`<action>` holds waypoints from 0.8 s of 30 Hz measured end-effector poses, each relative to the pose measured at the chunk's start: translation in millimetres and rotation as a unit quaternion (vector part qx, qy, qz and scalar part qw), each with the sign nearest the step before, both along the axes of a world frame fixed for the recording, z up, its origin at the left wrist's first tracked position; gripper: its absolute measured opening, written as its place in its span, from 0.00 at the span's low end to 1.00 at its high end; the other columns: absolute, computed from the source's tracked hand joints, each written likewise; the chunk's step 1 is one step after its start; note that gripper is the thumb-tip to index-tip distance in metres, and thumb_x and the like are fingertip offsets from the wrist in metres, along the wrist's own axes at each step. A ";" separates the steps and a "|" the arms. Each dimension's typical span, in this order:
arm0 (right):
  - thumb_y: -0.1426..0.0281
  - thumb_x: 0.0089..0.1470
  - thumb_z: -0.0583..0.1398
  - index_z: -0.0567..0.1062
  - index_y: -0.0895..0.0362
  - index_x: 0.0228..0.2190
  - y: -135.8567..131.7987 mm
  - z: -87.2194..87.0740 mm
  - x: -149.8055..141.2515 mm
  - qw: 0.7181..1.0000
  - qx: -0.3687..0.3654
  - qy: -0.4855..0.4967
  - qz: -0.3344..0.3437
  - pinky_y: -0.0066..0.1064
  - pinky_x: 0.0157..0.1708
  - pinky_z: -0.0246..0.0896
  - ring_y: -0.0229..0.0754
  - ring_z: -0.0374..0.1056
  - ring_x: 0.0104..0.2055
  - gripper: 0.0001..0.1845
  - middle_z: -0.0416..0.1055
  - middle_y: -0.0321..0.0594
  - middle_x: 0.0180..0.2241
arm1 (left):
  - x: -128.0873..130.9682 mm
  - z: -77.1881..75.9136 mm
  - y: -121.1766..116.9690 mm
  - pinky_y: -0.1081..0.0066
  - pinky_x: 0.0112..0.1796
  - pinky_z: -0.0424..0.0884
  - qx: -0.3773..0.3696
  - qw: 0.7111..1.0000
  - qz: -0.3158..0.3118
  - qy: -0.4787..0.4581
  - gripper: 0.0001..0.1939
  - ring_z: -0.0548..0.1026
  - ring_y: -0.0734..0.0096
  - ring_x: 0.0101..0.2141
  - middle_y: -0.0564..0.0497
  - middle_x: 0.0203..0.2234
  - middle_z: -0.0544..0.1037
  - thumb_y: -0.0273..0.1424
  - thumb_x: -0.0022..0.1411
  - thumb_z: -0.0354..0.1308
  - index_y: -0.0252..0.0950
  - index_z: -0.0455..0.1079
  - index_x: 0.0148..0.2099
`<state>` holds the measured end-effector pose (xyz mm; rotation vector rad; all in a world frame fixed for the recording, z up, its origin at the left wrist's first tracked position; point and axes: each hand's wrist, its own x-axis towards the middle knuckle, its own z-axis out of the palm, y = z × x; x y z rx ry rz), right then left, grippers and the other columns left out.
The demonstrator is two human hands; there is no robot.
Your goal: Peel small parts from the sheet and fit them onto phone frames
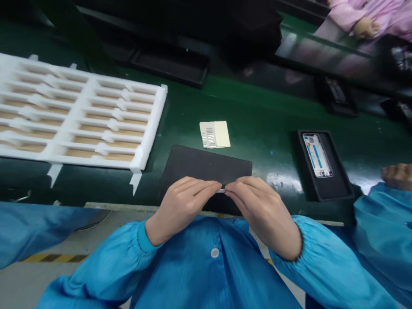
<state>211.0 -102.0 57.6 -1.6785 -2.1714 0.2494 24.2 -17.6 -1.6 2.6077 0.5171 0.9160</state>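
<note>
Both hands meet over a black mat (pixel 209 165) at the near edge of the bench. Pinched between their fingertips is a thin, silver-edged piece (pixel 221 190), seen almost edge-on and mostly covered by the fingers; I cannot make out its kind. My left hand (pixel 189 201) closes on its left end, and my right hand (pixel 257 201) closes on its right end. Just beyond the mat lies a small paper with barcode labels (pixel 210 136) and a pale yellow part.
A white slotted foam tray (pixel 138 161) fills the left. To the right, a black tray (pixel 337 189) holds an opened phone body (pixel 317 155). Another black tray (pixel 170 64) lies at the back. A co-worker's blue sleeve (pixel 383 214) rests at right; a pink-sleeved person sits opposite.
</note>
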 end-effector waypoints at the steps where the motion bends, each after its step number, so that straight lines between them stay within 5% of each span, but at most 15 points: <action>1: 0.76 0.65 0.54 0.74 0.60 0.41 -1.9 -3.1 -0.3 1.000 0.009 0.005 -0.004 0.37 0.39 0.66 0.45 0.70 0.40 0.08 0.75 0.45 0.36 | -0.2 -0.3 -0.2 0.69 0.38 0.74 -0.003 1.000 -0.002 -0.002 0.11 0.81 0.67 0.40 0.47 0.42 0.82 0.22 0.67 0.53 0.33 0.71 0.50; 14: 0.75 0.64 0.56 0.77 0.60 0.44 -19.0 -52.5 1.2 0.967 0.239 -0.087 -0.019 0.37 0.46 0.68 0.44 0.71 0.49 0.11 0.76 0.44 0.49 | -8.1 -10.1 7.9 0.63 0.43 0.75 -0.025 0.998 -0.051 0.003 0.18 0.80 0.61 0.43 0.48 0.45 0.81 0.21 0.63 0.59 0.39 0.71 0.54; 18: 0.74 0.65 0.54 0.78 0.57 0.39 -19.3 -55.0 -0.3 0.960 0.275 -0.034 -0.025 0.35 0.48 0.68 0.39 0.72 0.45 0.12 0.78 0.39 0.44 | -4.0 0.6 -0.1 0.63 0.42 0.76 0.015 0.999 -0.020 0.023 0.17 0.81 0.62 0.41 0.48 0.42 0.81 0.21 0.63 0.60 0.39 0.71 0.53; 24: 0.79 0.63 0.54 0.77 0.61 0.42 -17.9 -74.6 -0.4 0.947 0.319 0.016 -0.027 0.41 0.53 0.65 0.44 0.70 0.50 0.12 0.77 0.46 0.47 | -2.5 7.0 -8.3 0.67 0.42 0.76 0.059 0.997 -0.019 0.041 0.12 0.80 0.65 0.41 0.46 0.40 0.82 0.20 0.64 0.59 0.34 0.72 0.49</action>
